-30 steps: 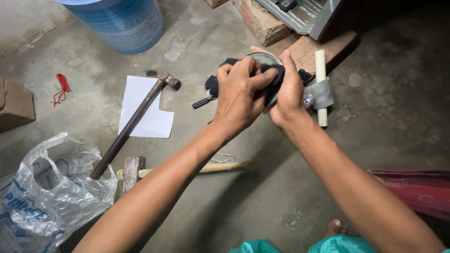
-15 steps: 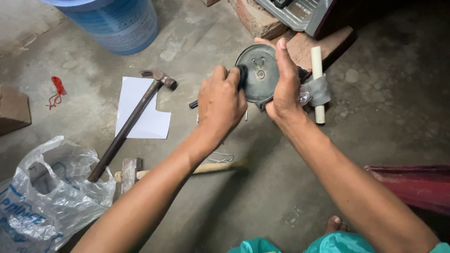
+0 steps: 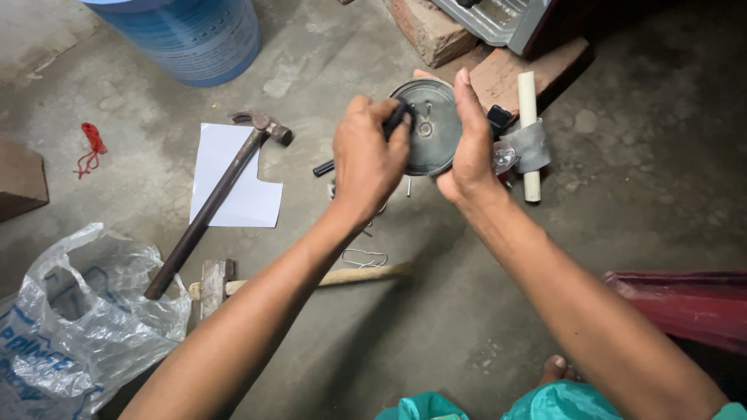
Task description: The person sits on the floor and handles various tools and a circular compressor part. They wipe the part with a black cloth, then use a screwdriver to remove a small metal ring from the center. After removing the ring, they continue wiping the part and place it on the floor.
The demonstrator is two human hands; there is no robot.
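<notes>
Holding a dark round disc (image 3: 429, 128) upright, right hand (image 3: 469, 152) clasps its rim while left hand (image 3: 367, 159), just beside, pinches a black tool (image 3: 395, 118) against it

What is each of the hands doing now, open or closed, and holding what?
Left hand: closed, fingers pinching a small dark piece at the edge of the round dark disc.
Right hand: closed on the disc, gripping it from the right.

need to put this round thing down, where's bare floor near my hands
Bare concrete lies right of the white pipe, above the red cloth, and below the wooden handle between your forearms. It is crowded left of the left hand: hammer, white paper, plastic bag.
</notes>
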